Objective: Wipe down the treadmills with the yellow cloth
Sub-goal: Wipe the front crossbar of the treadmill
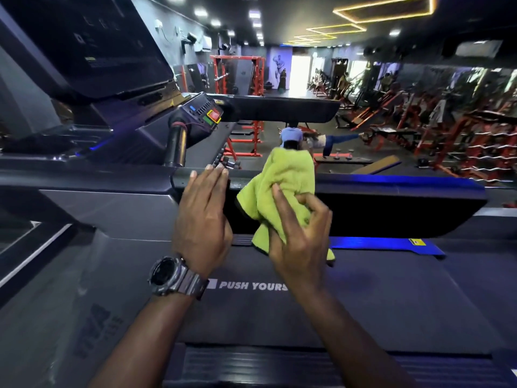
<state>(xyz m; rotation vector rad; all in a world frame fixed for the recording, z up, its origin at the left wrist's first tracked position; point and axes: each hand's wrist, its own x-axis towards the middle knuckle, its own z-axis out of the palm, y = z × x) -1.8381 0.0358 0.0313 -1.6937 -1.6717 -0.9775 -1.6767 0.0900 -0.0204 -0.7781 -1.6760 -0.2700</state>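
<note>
The right hand (300, 242) grasps the crumpled yellow-green cloth (279, 191) against the dark grey treadmill front bar (391, 186). The left hand (202, 217), fingers straight, rests on this bar. Behind, red weight racks (240, 77) fill the dim gym.

We see a big gym room with a dark ceiling (293, 12). Small white lights (201, 12) and glowing yellow square lights (383, 9) shine up there. Red metal racks (240, 77) stand far back. More red machines (447, 130) fill the right side. The floor (296, 93) is dark. A bright doorway (300, 71) glows at the far end, beside a wall poster (279, 65).
</note>
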